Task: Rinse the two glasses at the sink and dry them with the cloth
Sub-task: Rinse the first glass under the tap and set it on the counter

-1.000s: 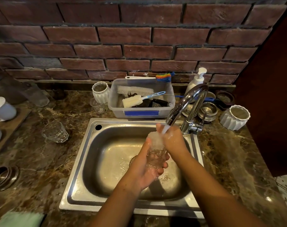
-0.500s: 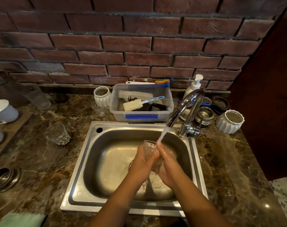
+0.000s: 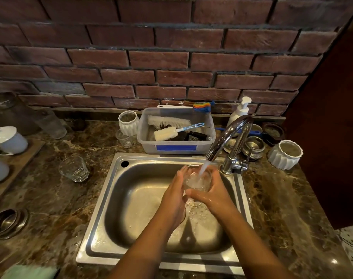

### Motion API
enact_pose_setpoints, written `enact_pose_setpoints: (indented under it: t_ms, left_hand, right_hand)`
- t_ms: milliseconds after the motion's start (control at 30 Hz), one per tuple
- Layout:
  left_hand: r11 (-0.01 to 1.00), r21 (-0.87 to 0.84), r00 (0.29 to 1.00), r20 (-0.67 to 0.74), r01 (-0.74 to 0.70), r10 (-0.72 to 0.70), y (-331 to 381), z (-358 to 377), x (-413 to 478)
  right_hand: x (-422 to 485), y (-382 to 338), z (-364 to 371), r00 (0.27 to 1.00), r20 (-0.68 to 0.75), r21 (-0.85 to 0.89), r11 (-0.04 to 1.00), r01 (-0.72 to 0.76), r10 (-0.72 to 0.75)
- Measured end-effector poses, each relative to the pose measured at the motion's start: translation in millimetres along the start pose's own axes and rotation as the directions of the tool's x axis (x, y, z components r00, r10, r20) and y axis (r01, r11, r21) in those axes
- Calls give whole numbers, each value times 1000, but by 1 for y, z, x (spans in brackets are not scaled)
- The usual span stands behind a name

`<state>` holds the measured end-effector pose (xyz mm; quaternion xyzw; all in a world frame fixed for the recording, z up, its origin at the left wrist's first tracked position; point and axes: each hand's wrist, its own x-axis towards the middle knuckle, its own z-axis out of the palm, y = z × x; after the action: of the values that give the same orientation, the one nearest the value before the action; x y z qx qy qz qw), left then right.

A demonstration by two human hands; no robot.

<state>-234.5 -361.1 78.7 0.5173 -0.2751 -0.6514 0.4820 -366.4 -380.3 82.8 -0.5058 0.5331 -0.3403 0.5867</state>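
With the grip of the left hand (image 3: 174, 195) and the right hand (image 3: 214, 195) curled round the wet glass (image 3: 197, 181) under the tap (image 3: 232, 133), the glass can slip and crack in the sink (image 3: 97, 228).

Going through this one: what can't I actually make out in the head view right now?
- Glass: its lower half is hidden by the left hand, the right hand and frothing water, so how clean it is cannot be told.
- Cloth: cut off by the bottom edge; only a green corner shows.
- Sink drain: mostly hidden behind the left hand.
- Tub: the dark items under the brushes are too dim to name.
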Motion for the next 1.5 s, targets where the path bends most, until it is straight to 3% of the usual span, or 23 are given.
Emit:
enact_pose_setpoints:
  t_ms: [167, 300, 900, 1500]
  left_hand:
    - [998, -55, 999, -30, 33, -35, 2, -6, 7]
    - [998, -9, 998, -14, 65, -66, -9, -2, 5]
    - [996, 88, 998, -58, -7, 12, -5, 2, 15]
    - [998, 63, 996, -86, 10, -4, -7, -2, 17]
  right_hand:
    - [-4, 6, -7, 991, 129, -92, 995, 43, -31]
    - [0, 8, -12, 997, 32, -37, 997, 70, -69]
    - [5, 17, -18, 989, 138, -147, 987, 64, -44]
    - [7, 24, -14, 987, 158, -19, 1000, -24, 26]
